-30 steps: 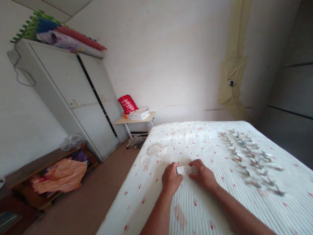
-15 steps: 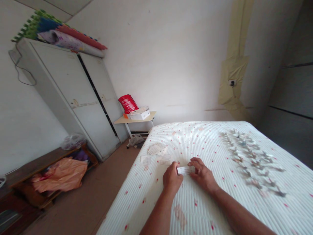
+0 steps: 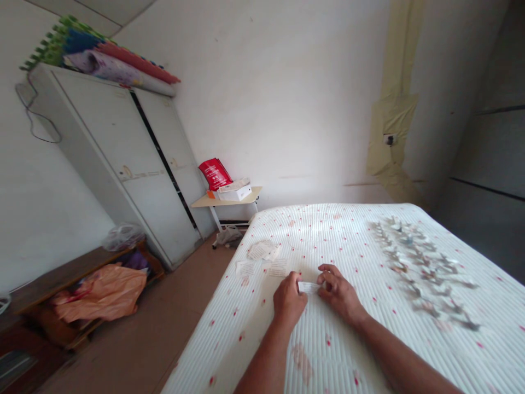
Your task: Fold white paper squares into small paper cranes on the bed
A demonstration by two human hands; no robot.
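A small folded strip of printed paper is stretched between my two hands, low over the white, ribbed bed cover. My left hand pinches its left end. The fingers of my right hand are bent round its right end and partly hide it. Flat printed paper pieces lie just beyond my left hand, with a pile of more paper behind them. On the right side of the bed, several small folded paper pieces stand in rows.
At the far left of the bed stands a small table with a red bag and a white box. A grey cabinet and a low wooden bench are on the left.
The paper strip looks narrower and slightly curved now, and the fingers of my right hand have shifted a little over its right end. My left hand has hardly moved.
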